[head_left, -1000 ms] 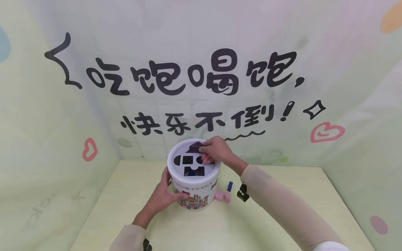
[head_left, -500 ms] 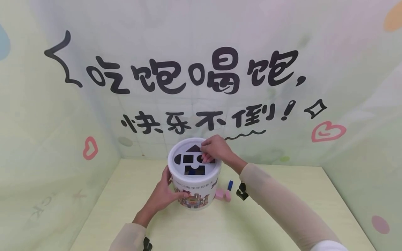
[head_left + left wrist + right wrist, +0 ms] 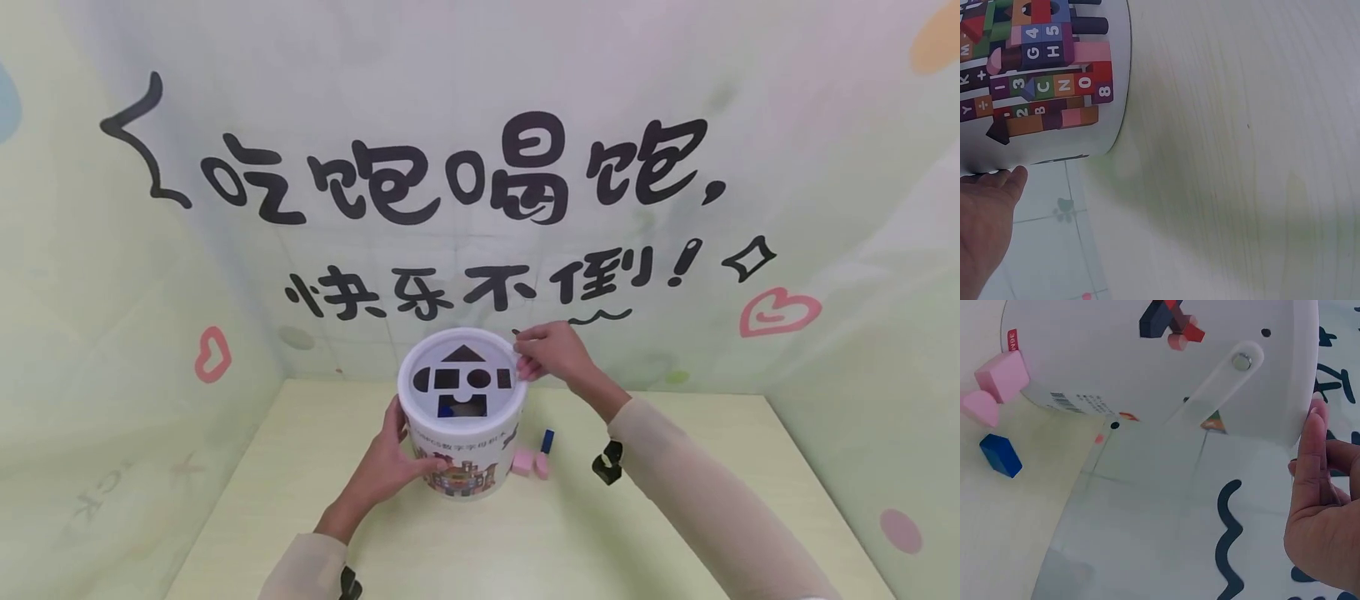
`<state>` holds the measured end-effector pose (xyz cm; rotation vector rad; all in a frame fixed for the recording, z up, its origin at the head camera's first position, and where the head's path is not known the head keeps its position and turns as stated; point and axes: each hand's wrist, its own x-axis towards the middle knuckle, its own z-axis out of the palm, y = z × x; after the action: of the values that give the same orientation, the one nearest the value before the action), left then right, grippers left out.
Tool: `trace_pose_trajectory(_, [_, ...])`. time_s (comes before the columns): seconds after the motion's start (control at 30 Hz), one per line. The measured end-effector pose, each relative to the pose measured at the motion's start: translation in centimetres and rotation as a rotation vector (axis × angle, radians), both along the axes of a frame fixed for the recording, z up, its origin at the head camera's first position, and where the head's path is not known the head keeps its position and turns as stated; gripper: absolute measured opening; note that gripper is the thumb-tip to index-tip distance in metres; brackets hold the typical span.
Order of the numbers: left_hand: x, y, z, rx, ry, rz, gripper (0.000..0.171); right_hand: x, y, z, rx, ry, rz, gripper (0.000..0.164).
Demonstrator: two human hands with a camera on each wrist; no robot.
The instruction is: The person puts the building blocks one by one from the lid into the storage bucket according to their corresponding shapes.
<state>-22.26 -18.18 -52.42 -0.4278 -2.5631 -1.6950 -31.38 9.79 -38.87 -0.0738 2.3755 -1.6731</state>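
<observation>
A white bucket [image 3: 457, 446], printed with pictures of building blocks, stands upright on the table. Its white lid [image 3: 501, 410] has several shaped holes: a triangle, a half circle, a circle, rectangles and a notched one. Through the notched hole something blue shows inside. My left hand [image 3: 390, 467] holds the bucket's left side, thumb on the front and fingers going behind. At the lid's right rim is my right hand [image 3: 555, 354], with nothing seen in it. In the right wrist view its extended fingers [image 3: 1311, 447] lie against or very near the rim.
Right of the bucket lie a pink block [image 3: 1002, 376], a rounded pink block [image 3: 980, 407] and a blue block [image 3: 1001, 455]. A white strap handle [image 3: 1216, 387] hangs on the bucket's side. A printed cloth wall [image 3: 480, 108] rises behind the table [image 3: 300, 433].
One second ago my right hand held a dark triangular block at the triangle hole; half a second ago it was gone from view. The hand has since moved right to the rim.
</observation>
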Motion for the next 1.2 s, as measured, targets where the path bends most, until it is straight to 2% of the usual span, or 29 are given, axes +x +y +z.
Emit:
trace_pose_trajectory(0.3, [0.0, 0.0, 0.0, -0.002, -0.004, 0.008, 0.120, 0.4, 3.2, -1.4, 0.041, 0.033, 0.003, 0.039])
trace_pose_trajectory(0.53, [0.0, 0.0, -0.1, 0.001, -0.021, 0.009, 0.121, 0.6, 4.1, -2.9, 0.029, -0.016, -0.014, 0.040])
trace_pose_trajectory(1.2, [-0.1, 0.0, 0.0, 0.007, -0.011, 0.000, 0.120, 1.4, 6.2, -10.6, 0.039, -0.112, -0.081, 0.043])
